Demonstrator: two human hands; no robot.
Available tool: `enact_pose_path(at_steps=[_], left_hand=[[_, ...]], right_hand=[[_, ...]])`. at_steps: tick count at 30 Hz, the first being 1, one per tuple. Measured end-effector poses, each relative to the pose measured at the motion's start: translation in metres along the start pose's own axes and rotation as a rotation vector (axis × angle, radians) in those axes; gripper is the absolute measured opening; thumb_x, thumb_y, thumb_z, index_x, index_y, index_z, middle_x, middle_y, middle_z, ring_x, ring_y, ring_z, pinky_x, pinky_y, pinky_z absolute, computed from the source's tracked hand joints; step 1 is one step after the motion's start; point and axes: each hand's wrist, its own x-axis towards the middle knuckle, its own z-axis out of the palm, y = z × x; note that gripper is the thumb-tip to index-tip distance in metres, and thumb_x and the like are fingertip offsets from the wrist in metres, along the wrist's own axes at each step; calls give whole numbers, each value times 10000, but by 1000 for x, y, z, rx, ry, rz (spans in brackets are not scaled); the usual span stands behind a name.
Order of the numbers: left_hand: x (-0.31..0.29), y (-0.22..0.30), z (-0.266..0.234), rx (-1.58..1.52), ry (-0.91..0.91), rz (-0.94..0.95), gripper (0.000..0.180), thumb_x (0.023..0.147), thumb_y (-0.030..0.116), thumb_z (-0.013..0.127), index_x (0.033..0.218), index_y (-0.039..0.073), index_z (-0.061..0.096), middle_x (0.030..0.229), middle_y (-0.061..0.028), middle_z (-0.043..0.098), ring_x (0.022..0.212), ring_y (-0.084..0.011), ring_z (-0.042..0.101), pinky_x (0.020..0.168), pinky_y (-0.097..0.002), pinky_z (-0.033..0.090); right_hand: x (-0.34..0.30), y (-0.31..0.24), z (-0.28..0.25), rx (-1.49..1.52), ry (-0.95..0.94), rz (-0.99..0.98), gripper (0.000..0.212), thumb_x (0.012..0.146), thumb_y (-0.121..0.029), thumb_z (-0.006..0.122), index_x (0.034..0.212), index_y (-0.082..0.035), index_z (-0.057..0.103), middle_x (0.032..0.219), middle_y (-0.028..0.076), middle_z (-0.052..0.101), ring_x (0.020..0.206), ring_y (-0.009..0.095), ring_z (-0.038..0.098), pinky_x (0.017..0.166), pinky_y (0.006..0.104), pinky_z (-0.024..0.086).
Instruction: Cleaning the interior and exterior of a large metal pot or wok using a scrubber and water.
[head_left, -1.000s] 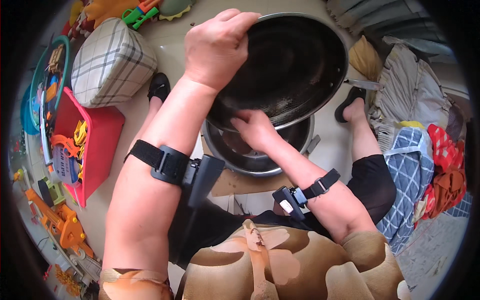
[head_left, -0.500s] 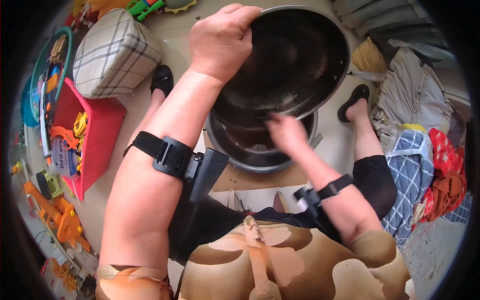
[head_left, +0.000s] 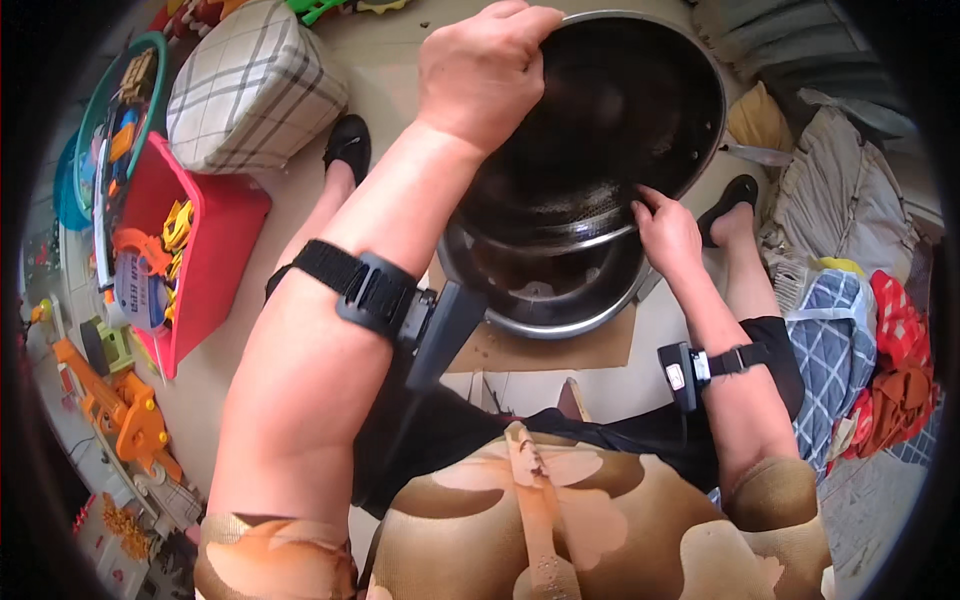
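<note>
Left hand (head_left: pixel 482 75) gripping tilted black pan (head_left: pixel 615 110), upper centre, right hand (head_left: pixel 668 235) narrowed at pan's lower rim, hold unclear, metal pot (head_left: pixel 550 329) beneath

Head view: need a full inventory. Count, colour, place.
Pan: 1, black, tilted, upper centre
Basin: 1, dark, silver rim, below the pan
Cardboard: 1, brown, under the basin
Bin: 1, red, left
Tub: 1, teal, upper left
Toys: many, not all countable, mixed colours, in bin and along left
Plaid bundle: 1, white and grey, upper left
Fabrics: several, grey, blue, red, right
Yellow bundle: 1, upper right
Floor: 1, pale, beneath
Arm devices: 2, black, strapped to forearms
Shoes: 2, black, either side of pan
Shirt: 1, brown-beige, bottom
Left hand: 1, bare, gripping pan's left rim
Right hand: 1, bare, fingertips at pan's near rim
</note>
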Motion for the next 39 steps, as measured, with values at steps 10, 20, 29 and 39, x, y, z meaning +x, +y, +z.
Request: enact_pose_path(at_steps=[10, 20, 29, 39], left_hand=[[-1, -6, 2, -29, 50, 56, 249, 744, -23, 581, 950, 90, 665, 800, -131, 626, 739, -334, 641, 651, -388, 521], [-4, -12, 14, 11, 43, 9, 195, 796, 52, 649, 967, 121, 713, 902, -93, 688, 786, -304, 671, 679, -355, 541], [-4, -12, 8, -33, 13, -23, 220, 793, 27, 651, 979, 129, 710, 856, -77, 680, 767, -288, 670, 668, -348, 539], [-4, -10, 7, -24, -1, -14, 229, 788, 22, 652, 985, 126, 708, 870, -75, 682, 774, -279, 673, 670, -343, 541]], right_hand=[[-38, -86, 69, 307, -370, -143, 330, 859, -233, 609, 1149, -94, 684, 1026, 212, 677, 993, 388, 640, 905, 417, 503], [-10, 7, 38, -311, -307, -45, 285, 855, -209, 568, 1097, -119, 688, 1083, 175, 681, 992, 351, 661, 826, 443, 536], [-33, -58, 58, 32, -387, -77, 362, 864, -291, 605, 1190, -150, 671, 1090, 168, 678, 1046, 353, 632, 911, 445, 500], [-42, -52, 73, 34, -252, -137, 327, 871, -264, 587, 1143, -107, 679, 1025, 201, 682, 947, 376, 657, 854, 475, 518]])
